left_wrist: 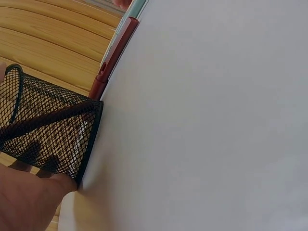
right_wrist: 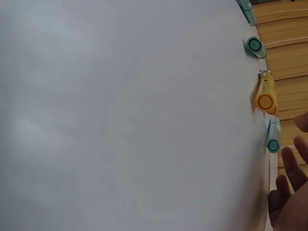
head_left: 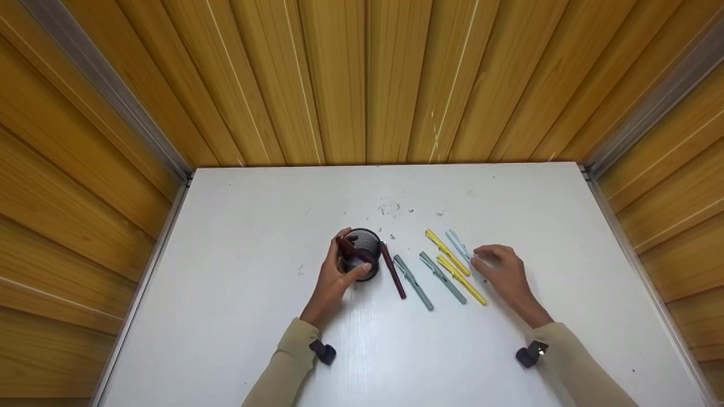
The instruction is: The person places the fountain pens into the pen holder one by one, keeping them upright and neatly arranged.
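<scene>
My left hand [head_left: 332, 282] grips a black mesh pen cup [head_left: 367, 239], fingers on its far left side and thumb near the front rim. One dark red pen [head_left: 352, 249] leans inside; the left wrist view shows it through the mesh [left_wrist: 53, 96]. Beside the cup lies another dark red pen [head_left: 394, 272]. To its right are two grey-green pens [head_left: 413, 282] and two yellow pens [head_left: 461, 279]. A light blue pen [head_left: 457, 244] lies farthest right. Close to it is my right hand [head_left: 505, 274], fingers loosely bent, with nothing held; the right wrist view shows a gap between fingertips and the pen [right_wrist: 274, 137].
The white table [head_left: 226, 316] carries dark specks and smudges [head_left: 390, 209] behind the pens. Wood-patterned panels [head_left: 362, 85] stand at the back and both sides, with grey metal rails [head_left: 141, 294] along the table's edges.
</scene>
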Demonstrator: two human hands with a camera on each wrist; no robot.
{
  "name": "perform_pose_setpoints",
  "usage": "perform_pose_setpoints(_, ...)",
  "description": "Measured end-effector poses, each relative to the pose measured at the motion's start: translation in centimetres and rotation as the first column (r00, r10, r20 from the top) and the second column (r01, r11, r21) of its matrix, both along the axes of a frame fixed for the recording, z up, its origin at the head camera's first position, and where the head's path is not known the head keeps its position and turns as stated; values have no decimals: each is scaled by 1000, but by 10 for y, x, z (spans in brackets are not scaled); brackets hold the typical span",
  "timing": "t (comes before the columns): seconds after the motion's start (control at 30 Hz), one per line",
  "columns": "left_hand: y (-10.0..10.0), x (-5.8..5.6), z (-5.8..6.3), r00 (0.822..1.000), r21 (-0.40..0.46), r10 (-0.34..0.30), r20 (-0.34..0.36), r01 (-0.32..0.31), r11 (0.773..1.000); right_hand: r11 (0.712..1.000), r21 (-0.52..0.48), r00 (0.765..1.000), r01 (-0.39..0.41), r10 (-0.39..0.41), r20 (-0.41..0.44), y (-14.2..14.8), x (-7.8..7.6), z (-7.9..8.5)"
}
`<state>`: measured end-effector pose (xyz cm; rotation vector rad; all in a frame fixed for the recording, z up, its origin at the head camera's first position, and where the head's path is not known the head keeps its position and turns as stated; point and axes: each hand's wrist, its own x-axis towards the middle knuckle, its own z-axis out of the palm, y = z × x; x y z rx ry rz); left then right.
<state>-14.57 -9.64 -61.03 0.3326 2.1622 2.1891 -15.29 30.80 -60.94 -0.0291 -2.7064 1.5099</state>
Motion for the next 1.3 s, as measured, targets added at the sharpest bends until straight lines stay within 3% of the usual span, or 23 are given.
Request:
perform_pose_setpoints(0.4, -1, 1, 0, 1000, -9, 4, 8, -4, 1000, 999, 36, 1000, -27, 26, 7, -9, -16, -5)
perform_pose_setpoints(0.87, -1, 0, -2, 1000, -10, 4, 20, -3, 1000, 991, 133, 993, -34, 49, -112, -20, -37, -13)
perform_pose_setpoints(1.3, 1, 0, 1, 1000, -2, 7, 18, -7, 1000, 975, 221, 996, 7, 12, -84, -33, -43, -7)
